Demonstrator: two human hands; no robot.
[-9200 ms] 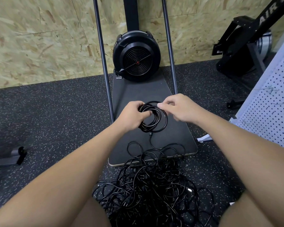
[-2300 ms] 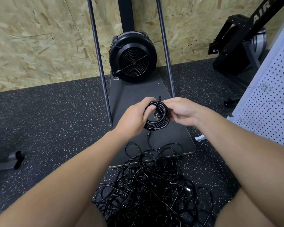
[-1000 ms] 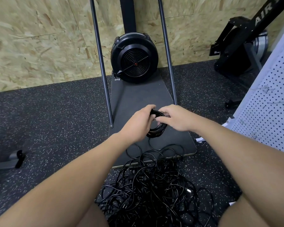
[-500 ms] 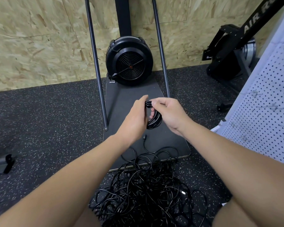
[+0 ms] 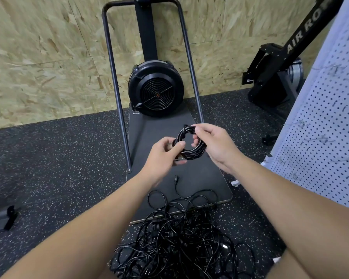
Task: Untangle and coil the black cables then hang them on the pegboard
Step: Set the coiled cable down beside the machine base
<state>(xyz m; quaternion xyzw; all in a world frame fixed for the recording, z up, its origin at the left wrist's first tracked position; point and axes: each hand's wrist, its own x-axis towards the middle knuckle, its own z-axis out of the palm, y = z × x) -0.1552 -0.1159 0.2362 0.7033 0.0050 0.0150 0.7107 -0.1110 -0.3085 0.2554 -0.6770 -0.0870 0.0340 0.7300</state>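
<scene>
Both hands' fingers pinch coiled cable (image 5: 190,143): left hand (image 5: 163,153) lower-left, right hand (image 5: 214,143) upper-right.

Dark speckled rubber floor (image 5: 54,158), flat black machine base board (image 5: 208,178) lying on it beneath both hands, tangled pile of black cables (image 5: 181,244) below the hands, overlapping the board's near edge, white pegboard (image 5: 328,137) standing right of the right hand

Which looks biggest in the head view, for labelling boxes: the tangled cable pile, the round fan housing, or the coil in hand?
1. Tangled black cable pile
2. Round black fan housing
3. Small black cable coil

Apparent size only; the pile lies nearest.
</scene>
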